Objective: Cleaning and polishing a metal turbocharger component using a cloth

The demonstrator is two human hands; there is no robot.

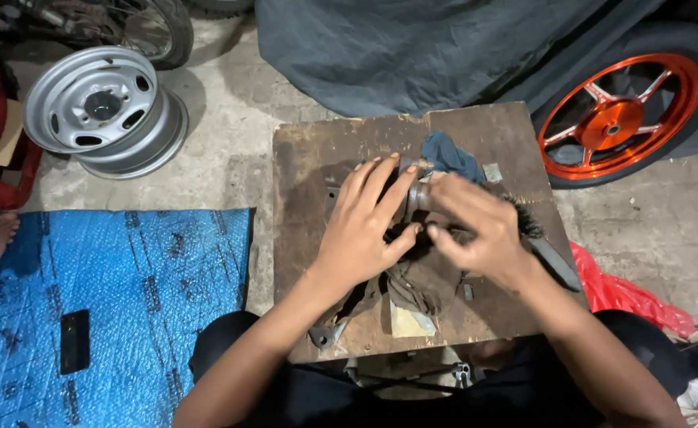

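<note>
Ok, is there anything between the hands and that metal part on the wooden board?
Nothing visible. The left hand lies directly on the metal part and the right hand touches it from the other side. A blue rag lies just behind it on the wooden board, not between.

Two bare forearms reach forward from the bottom edge and converge. The left hand (362,230) lies palm down, fingers spread and extended. The right hand (476,226) faces it, fingers curled inward, fingertips nearly meeting the left thumb.
</note>
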